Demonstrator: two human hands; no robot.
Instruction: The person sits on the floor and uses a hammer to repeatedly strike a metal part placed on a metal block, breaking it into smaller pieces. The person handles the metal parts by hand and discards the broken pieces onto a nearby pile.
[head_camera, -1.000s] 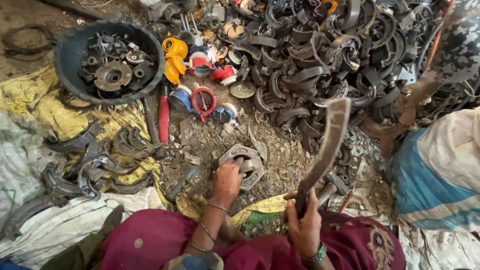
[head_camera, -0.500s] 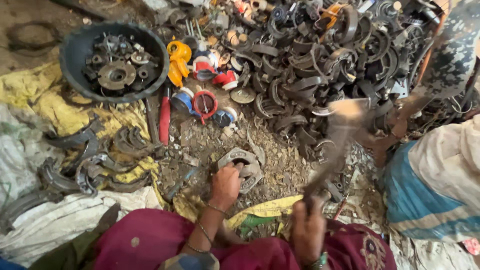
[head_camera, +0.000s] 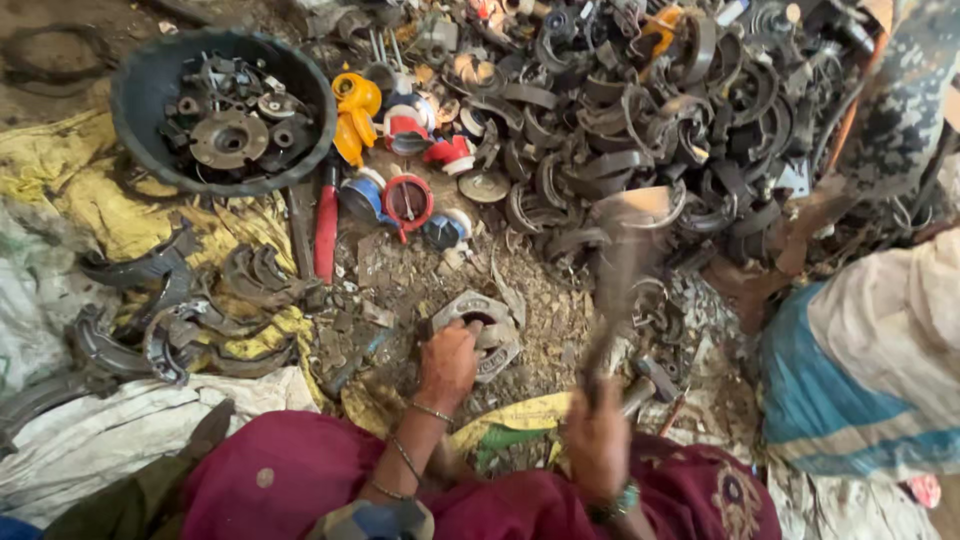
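My left hand (head_camera: 449, 365) grips a grey curved metal part (head_camera: 484, 330) that lies on the gritty ground in front of me. My right hand (head_camera: 597, 443) is closed on the handle of a long hammer-like tool (head_camera: 618, 270). The tool is raised over the part and blurred, its flat head near the big scrap heap. Bangles show on my left wrist and a green band on my right. A maroon cloth (head_camera: 300, 480) covers my lap below both hands.
A black basin (head_camera: 150, 70) of round metal pieces sits at upper left. A large heap of curved metal shoes (head_camera: 640, 110) fills the top. Red, blue and yellow parts (head_camera: 405, 200) lie between them. Sorted shoes (head_camera: 200, 310) rest on yellow cloth. Another person (head_camera: 880, 340) sits at right.
The tool in my right hand has swung from a raised slant toward upright and is now blurred. My left hand stays on the metal part.
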